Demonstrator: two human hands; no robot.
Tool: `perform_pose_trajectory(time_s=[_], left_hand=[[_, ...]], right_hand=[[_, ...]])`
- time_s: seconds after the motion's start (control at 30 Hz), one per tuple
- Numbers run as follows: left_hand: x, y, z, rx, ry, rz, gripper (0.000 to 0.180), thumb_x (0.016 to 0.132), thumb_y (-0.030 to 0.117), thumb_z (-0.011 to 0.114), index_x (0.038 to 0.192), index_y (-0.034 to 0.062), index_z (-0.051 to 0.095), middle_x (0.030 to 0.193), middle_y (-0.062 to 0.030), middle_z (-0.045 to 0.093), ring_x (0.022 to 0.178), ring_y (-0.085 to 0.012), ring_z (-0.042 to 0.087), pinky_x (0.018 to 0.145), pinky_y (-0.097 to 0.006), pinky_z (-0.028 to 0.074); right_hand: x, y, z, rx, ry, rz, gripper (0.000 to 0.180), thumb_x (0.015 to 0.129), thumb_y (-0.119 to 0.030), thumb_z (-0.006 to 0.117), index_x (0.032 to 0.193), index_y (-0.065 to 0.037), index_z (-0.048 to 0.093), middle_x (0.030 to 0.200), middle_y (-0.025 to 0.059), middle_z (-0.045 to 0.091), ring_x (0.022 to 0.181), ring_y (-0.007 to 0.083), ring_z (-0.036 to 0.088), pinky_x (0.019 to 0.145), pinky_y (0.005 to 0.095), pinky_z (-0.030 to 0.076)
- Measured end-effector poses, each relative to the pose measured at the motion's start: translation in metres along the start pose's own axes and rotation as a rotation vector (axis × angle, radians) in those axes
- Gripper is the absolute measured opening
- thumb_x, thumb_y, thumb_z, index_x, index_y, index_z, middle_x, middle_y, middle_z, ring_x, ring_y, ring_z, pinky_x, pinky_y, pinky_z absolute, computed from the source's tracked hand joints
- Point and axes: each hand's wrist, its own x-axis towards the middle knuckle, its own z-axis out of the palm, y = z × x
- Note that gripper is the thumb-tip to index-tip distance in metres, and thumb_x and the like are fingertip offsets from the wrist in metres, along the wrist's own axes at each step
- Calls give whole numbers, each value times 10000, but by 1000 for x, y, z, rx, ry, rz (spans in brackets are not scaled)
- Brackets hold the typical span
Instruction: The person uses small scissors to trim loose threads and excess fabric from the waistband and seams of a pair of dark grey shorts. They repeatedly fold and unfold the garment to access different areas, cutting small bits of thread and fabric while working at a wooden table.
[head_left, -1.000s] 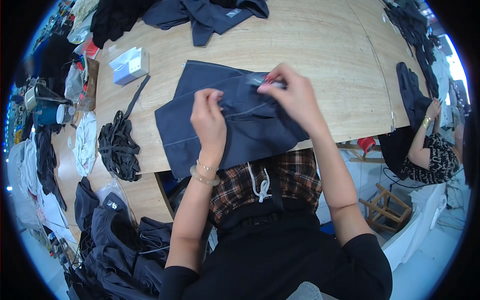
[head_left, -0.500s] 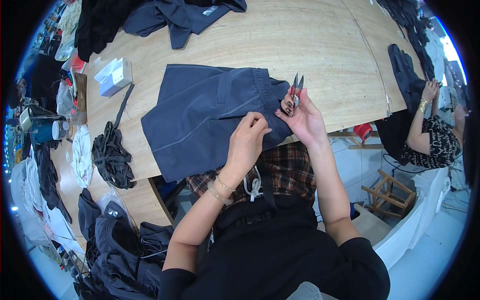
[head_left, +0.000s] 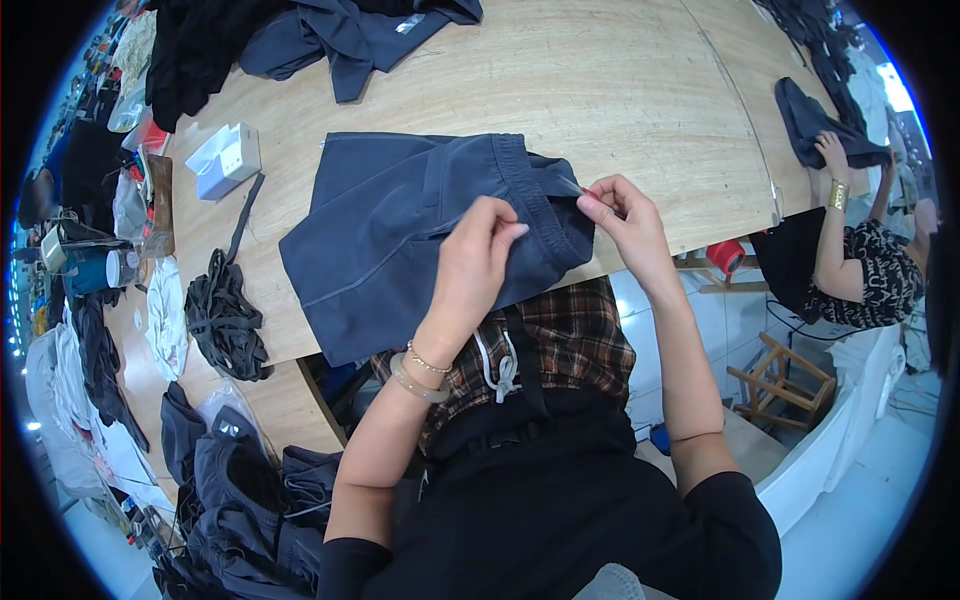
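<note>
At the near edge of the wooden table [head_left: 640, 110], a dark garment [head_left: 380, 225] is laid, its waistband [head_left: 519, 185] apparently sewn, work there seemingly unfinished. Scissors [head_left: 571, 185] are gripped in the right hand [head_left: 634, 228]; the left hand [head_left: 474, 252] is curled, any grip impossible to tell.

I observe one head-worn fisheye view, set above and slightly behind the fingers [head_left: 490, 209]. It faces steeply down, at near range; its field takes in tabletop [head_left: 620, 80] beyond them and floor [head_left: 717, 332] to their right.
</note>
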Motion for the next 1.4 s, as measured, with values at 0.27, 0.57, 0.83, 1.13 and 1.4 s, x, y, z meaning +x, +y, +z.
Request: perform_pose_trajectory(time_s=[0.27,0.57,0.83,1.13,1.4], left_hand=[[-10,-27,24,105,0,-43,373,784,15,797,1115,10,624,877,-66,542,717,-144,570,645,-283,496],[-9,-3,13,-248,111,-123,344,794,14,801,1096,-14,638,1005,-75,570,721,-99,564,637,-249,489],[-5,14,12,120,256,-30,163,847,68,771,977,2,699,834,-48,635,655,-113,570,603,-275,484],[0,-1,-6,-373,227,-311,112,1000,59,584,976,-49,601,850,-135,737,723,-142,705,667,-263,581],[-10,-1,-10,80,80,178,318,867,-10,708,1174,-34,630,975,-151,714,844,-215,721,749,-309,593]], right_hand=[[1,26,34,-20,-165,160,239,871,-242,777,906,-13,719,724,-45,595,688,34,504,621,220,392],[9,5,26,595,-373,429,280,901,-140,698,698,-204,517,616,-124,411,532,8,296,505,223,219],[0,-9,40,464,-286,249,213,902,-141,700,740,-162,564,637,-115,435,565,9,344,532,219,252],[-6,-9,43,403,-215,259,188,888,-154,722,755,-162,590,646,-112,442,586,11,358,545,221,258],[-3,-19,39,432,-238,329,219,888,-164,708,712,-167,578,612,-111,436,542,13,340,510,228,239]])
